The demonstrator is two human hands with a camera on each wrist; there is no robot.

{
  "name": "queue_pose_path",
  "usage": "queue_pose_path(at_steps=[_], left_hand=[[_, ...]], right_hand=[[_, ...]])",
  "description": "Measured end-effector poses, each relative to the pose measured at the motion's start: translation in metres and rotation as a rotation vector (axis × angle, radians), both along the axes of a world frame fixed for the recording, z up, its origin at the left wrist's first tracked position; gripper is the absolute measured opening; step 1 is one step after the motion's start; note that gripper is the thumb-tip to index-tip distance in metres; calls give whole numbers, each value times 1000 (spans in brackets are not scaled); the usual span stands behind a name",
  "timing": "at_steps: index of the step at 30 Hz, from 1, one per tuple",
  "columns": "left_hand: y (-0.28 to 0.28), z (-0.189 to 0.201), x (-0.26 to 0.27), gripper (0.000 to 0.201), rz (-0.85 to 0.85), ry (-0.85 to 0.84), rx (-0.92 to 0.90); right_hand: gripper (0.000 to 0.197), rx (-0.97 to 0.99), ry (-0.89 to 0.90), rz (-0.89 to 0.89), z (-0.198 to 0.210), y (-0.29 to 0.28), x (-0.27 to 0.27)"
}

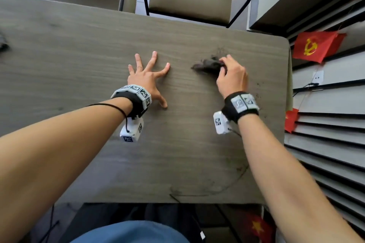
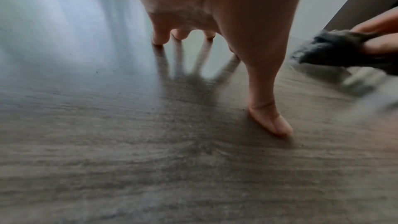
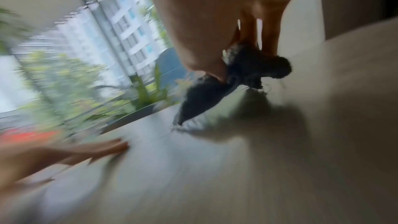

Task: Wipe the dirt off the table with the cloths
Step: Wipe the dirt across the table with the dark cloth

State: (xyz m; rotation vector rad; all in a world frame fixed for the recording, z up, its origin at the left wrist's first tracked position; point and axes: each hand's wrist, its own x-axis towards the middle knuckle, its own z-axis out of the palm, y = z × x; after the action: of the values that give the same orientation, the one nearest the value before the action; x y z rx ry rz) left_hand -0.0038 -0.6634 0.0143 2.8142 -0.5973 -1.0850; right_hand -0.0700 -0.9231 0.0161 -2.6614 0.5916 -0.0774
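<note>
Cloth (image 1: 207,65) (dark, bunched) is gripped in the right hand (image 1: 232,77); left hand (image 1: 146,79) splays flat on the table (image 1: 79,55).

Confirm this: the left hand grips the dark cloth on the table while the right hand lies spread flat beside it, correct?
Sides swapped. The head view shows the right hand gripping the dark cloth on the table, while the left hand lies spread flat beside it.

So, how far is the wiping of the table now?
Done: the wood around the left hand, pressed flat with spread fingers, shows almost no dirt. In hand: the right hand grips the dark cloth at the dirt patch near the far right corner. Left: specks by the right edge and a curved smear near the front edge.
</note>
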Motion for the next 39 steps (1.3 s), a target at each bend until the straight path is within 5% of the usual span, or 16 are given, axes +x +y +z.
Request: queue_pose_path(at_steps=[4, 14, 19, 25, 30, 35, 39], left_hand=[[-1, 1, -1, 144, -14, -1, 6], [1, 1, -1, 145, -53, -18, -11], [5, -1, -6, 140, -51, -56, -60], [24, -16, -35, 104, -118, -206, -110], [63, -28, -57, 78, -157, -242, -261], [82, -27, -77, 61, -22, -248, -354], [85, -34, -96, 21, 237, -372, -514]], right_hand=[[49, -191, 359, -15, -14, 1, 28], [54, -150, 224, 133, -33, 133, -143], [52, -141, 314, 315, -12, 166, -193], [43, -34, 65, 75, 17, 110, -89], [72, -139, 403, 28, -12, 82, -19], [67, -136, 254, 244, -31, 136, -67], [58, -134, 138, 441, -35, 171, -150]])
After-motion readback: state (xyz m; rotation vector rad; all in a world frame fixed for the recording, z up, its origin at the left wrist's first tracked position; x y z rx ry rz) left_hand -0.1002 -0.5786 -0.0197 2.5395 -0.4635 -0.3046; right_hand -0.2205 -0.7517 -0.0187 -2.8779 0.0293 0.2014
